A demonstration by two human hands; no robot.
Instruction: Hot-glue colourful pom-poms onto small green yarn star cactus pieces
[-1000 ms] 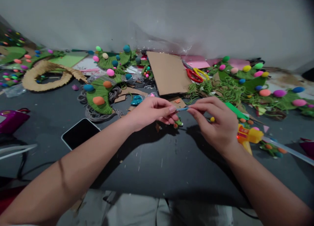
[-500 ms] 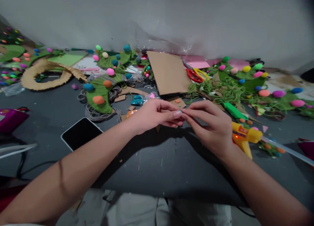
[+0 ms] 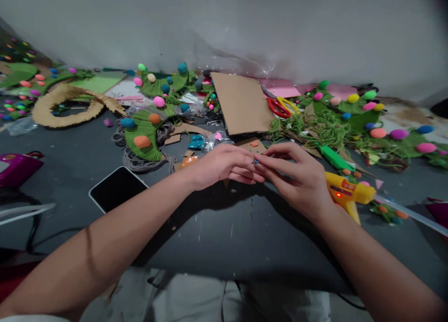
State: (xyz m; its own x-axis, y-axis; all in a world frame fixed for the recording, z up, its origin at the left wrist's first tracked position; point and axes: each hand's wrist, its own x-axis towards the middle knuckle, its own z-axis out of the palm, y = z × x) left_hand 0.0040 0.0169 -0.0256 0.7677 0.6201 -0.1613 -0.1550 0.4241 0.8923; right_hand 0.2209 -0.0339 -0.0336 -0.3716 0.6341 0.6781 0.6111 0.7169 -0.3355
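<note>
On the near side of the cardboard sheet (image 3: 241, 105), I have the left hand (image 3: 227, 167) and right hand (image 3: 303, 179) meeting, fingers clamped on a small blue piece (image 3: 255, 161). Something this tiny calls for light, even pressure at its edges and steady wrists.

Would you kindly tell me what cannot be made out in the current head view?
Head view, all four:
- Small blue piece: tiny and mostly covered by fingers, so its shape and whether the left hand grips it alongside the right hand are unclear.
- Yellow plastic glue gun: front hidden by the right hand.
- Black-screened, pale-edged phone: lower part behind the left forearm.
- Glossy purple object: cut off by the left edge.
</note>
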